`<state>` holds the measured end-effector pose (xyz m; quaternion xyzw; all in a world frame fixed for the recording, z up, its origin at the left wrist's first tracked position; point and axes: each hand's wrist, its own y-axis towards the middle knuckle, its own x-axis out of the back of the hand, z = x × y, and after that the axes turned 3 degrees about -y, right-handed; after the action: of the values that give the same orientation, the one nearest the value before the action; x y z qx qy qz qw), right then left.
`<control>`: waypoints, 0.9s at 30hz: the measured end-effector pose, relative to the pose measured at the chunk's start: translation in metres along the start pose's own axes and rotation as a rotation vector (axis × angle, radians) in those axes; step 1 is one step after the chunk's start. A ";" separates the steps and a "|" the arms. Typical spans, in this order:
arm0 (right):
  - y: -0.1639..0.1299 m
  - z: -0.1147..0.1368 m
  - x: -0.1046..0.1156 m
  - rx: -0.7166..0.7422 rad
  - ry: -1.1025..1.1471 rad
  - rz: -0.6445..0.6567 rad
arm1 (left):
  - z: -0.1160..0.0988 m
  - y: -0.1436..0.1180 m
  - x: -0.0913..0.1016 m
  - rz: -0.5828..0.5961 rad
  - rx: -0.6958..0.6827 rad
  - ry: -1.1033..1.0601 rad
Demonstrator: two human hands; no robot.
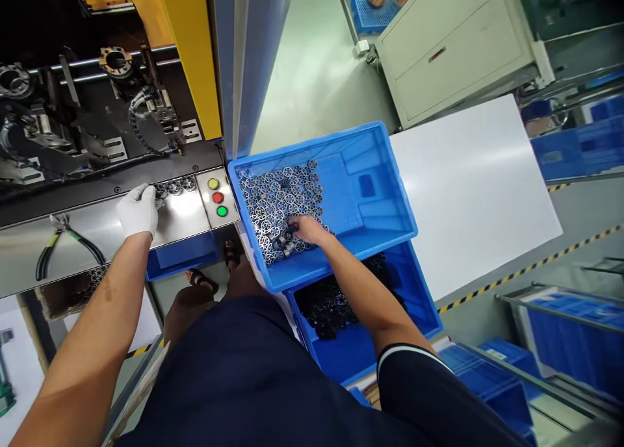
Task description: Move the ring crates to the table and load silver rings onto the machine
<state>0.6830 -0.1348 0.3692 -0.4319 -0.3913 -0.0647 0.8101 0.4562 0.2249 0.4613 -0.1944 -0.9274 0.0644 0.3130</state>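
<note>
Right hand (pixel 305 228), bare, fingers down in pile of small metal rings (pixel 280 203) in blue bin (pixel 390 200); pinch unclear. Gloved left hand (pixel 138 210) flat on steel desk (pixel 185 216), rings at 1 o'clock. Rings look hard, light, slippery: pinch by rim.

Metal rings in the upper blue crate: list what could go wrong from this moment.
1. The bare right hand digs into the metal rings; sharp edges could nick the fingers, since only the left hand wears a glove.
2. The rings by the left hand lie close to the push buttons; a slip might press one.
3. The upper blue crate rests partly over the lower crate; leaning on it might tip it.
</note>
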 end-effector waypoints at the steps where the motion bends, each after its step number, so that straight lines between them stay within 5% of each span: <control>1: 0.002 0.003 -0.001 0.043 -0.006 0.014 | -0.004 -0.003 0.001 -0.020 0.025 -0.025; 5: 0.005 0.010 -0.007 0.143 -0.042 0.059 | -0.018 -0.014 0.003 -0.064 0.047 -0.071; 11: 0.006 0.008 -0.011 0.149 -0.081 0.069 | -0.009 -0.032 0.010 -0.190 -0.040 -0.057; 19: -0.002 0.005 -0.008 0.113 0.005 0.020 | -0.005 -0.101 0.013 -0.203 -0.266 0.018; 22: -0.019 0.018 0.011 0.089 0.086 -0.052 | -0.012 -0.130 0.009 -0.029 -0.248 0.033; 27: -0.068 0.104 0.036 0.331 0.449 -0.165 | -0.036 -0.170 -0.005 0.628 -0.092 0.004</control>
<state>0.6170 -0.0904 0.4719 -0.2355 -0.2411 -0.1597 0.9279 0.4269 0.0676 0.5279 -0.4851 -0.8235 0.1157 0.2704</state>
